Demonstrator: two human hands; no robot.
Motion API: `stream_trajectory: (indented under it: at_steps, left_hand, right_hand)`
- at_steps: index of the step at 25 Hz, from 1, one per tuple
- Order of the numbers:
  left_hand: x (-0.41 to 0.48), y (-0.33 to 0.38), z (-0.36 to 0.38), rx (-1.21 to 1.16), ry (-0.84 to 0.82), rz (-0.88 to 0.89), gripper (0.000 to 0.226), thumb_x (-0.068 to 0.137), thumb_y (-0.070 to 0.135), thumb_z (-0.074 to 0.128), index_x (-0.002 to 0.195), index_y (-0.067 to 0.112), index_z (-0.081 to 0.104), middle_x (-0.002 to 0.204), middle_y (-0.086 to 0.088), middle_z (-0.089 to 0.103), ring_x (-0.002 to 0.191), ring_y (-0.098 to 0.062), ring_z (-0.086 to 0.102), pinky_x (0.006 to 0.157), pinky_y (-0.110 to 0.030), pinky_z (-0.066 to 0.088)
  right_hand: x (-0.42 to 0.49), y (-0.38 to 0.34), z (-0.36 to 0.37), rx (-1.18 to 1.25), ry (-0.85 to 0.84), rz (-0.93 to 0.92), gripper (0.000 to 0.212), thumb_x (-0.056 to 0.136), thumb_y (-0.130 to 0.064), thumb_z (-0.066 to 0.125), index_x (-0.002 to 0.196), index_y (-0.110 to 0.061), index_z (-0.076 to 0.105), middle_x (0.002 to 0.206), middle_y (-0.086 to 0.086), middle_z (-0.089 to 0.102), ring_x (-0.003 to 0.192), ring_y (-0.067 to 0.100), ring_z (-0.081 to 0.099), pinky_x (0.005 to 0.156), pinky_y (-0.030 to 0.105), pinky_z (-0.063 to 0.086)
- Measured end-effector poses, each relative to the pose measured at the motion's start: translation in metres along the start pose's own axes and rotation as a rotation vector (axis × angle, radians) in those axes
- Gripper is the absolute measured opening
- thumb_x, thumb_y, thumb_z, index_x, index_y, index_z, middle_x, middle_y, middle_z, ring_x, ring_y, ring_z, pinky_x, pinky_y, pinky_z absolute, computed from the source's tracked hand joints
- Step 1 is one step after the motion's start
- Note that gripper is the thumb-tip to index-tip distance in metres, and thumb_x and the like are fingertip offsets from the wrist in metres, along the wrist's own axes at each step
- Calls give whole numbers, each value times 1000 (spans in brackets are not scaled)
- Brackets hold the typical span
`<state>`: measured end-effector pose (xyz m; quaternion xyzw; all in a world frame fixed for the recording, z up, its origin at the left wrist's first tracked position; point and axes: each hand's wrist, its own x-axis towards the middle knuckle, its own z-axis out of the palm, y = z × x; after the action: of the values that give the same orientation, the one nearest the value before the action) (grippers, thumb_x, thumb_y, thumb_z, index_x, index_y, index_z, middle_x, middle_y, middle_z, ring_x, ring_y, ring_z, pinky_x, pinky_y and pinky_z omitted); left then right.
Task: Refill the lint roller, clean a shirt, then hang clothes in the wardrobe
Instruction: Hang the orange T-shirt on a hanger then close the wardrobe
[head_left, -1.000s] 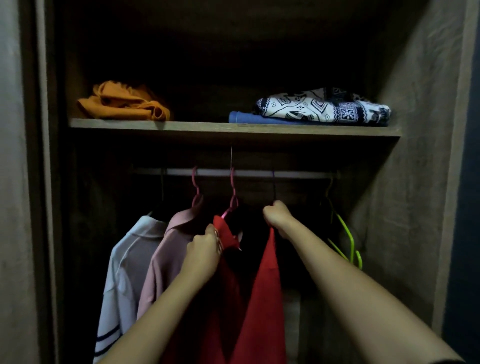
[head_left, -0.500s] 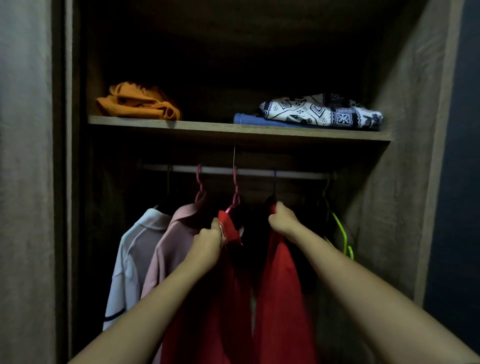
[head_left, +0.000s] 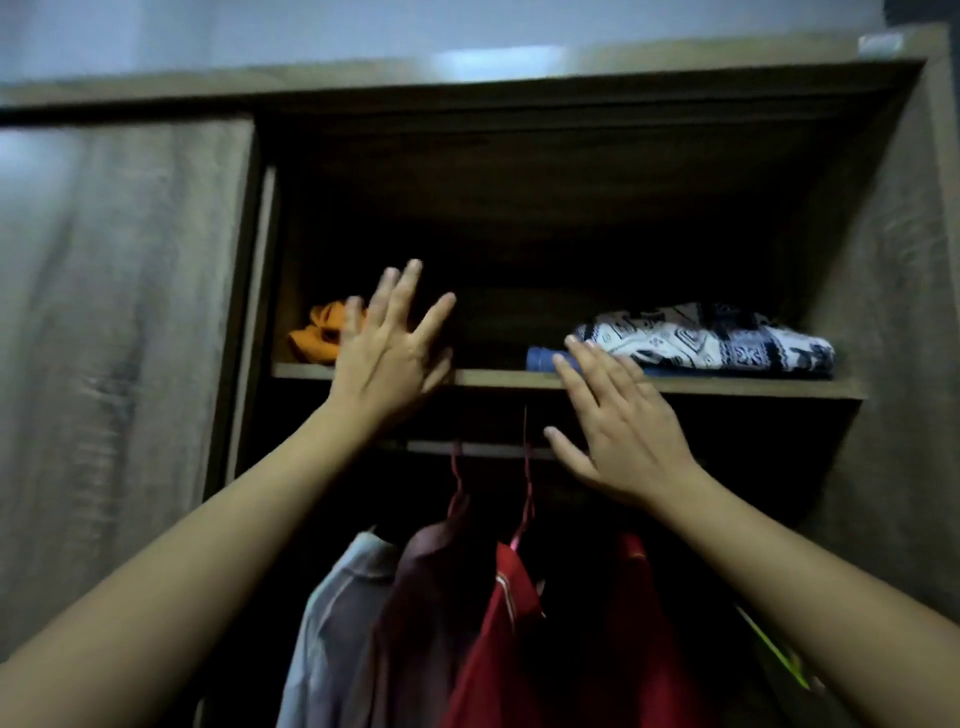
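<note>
Your left grip (head_left: 387, 364) and right grip (head_left: 623, 436) hover spread wide open before the shelf (head_left: 727, 387), holding nothing, above the hung red shirt (head_left: 498, 649).

Inside the wardrobe (head_left: 883, 312) a shelf (head_left: 727, 387) spans the width; on it a bundled cloth (head_left: 311, 340) lies at the left end, toward nine o'clock of the view, and a folded stack (head_left: 717, 343) at the right end, toward three o'clock, well apart; a rail (head_left: 467, 449) runs just under the shelf; below it, at six o'clock, the leftmost shirt (head_left: 332, 623), middle shirt (head_left: 415, 623) and rightmost shirt (head_left: 498, 649) hang side by side; a loose hanger (head_left: 774, 649) sits toward four o'clock; the left hand (head_left: 387, 353) is before the bundled cloth, the right hand (head_left: 623, 441) before the shelf's edge and the rail, just left of the stack.
</note>
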<state>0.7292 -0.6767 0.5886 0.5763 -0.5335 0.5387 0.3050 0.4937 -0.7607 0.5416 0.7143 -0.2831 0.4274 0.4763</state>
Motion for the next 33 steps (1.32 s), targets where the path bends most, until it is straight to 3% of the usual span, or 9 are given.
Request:
stream_trajectory:
  at_steps: [2, 4, 9, 12, 15, 19, 23, 30, 33]
  left_hand:
    - [13, -21, 10, 1, -406, -269, 66, 84, 71, 34, 143, 46, 20, 158, -11, -7, 143, -42, 0, 106, -69, 10]
    - [15, -30, 15, -151, -613, -376, 74, 77, 82, 19, 140, 44, 28, 157, -11, 12, 141, -41, 17, 108, -67, 14]
    - [0, -6, -10, -46, -437, -35, 88, 64, 90, 12, 137, 43, 25, 145, -3, 39, 127, -35, 40, 102, -59, 29]
    - [8, -5, -21, 73, -359, 71, 88, 61, 92, 27, 138, 58, 0, 158, -3, -2, 142, -39, 7, 100, -76, 8]
    - [41, -33, -14, -400, -500, -159, 105, 53, 89, 52, 135, 63, -8, 155, -1, -28, 142, -42, -12, 103, -74, 0]
    - [64, -40, 14, -561, -774, -414, 117, 58, 74, 66, 147, 42, -2, 157, -14, 10, 139, -40, 23, 113, -53, 22]
    - [67, -27, 17, -281, -655, -392, 91, 58, 79, 62, 128, 20, 50, 130, -12, 53, 114, -31, 51, 98, -46, 42]
    - [53, -32, 9, -543, -639, -240, 51, 62, 56, 68, 103, 34, 48, 114, -9, 57, 101, -26, 55, 92, -44, 48]
    - [40, -23, -16, -506, -434, -180, 55, 60, 57, 68, 103, 40, 38, 105, -5, 58, 95, -28, 59, 86, -47, 51]
  right_hand:
    - [19, 6, 8, -13, -126, 13, 79, 83, -61, 31, 136, -4, 43, 143, 20, 42, 132, 31, 42, 108, 39, 19]
    - [25, 7, 14, -33, -235, 31, 87, 86, -69, 16, 136, -4, 42, 143, 21, 43, 131, 33, 44, 106, 39, 19]
    - [23, 7, 19, -53, -243, 42, 93, 79, -76, 22, 137, -6, 43, 143, 23, 41, 132, 33, 42, 107, 39, 16]
    - [24, 8, 20, -51, -222, 26, 97, 73, -77, 31, 137, -6, 43, 143, 23, 42, 132, 33, 42, 107, 38, 16]
    - [25, 8, 19, -40, -247, 39, 99, 71, -80, 32, 136, -6, 44, 142, 22, 43, 130, 33, 44, 106, 38, 16]
    - [23, 6, 20, -22, -250, 54, 99, 70, -80, 33, 137, -7, 42, 142, 21, 43, 130, 33, 44, 106, 38, 16]
    - [22, 6, 22, -20, -227, 57, 100, 69, -80, 33, 136, -7, 43, 141, 21, 44, 130, 33, 45, 106, 39, 17]
    - [24, 6, 17, 36, -288, 42, 102, 70, -84, 27, 139, -10, 40, 146, 18, 39, 133, 31, 41, 109, 36, 11]
    - [26, 10, 9, 141, -303, 24, 114, 61, -92, 14, 149, -20, 7, 158, 4, 3, 146, 20, 6, 113, 30, -10]
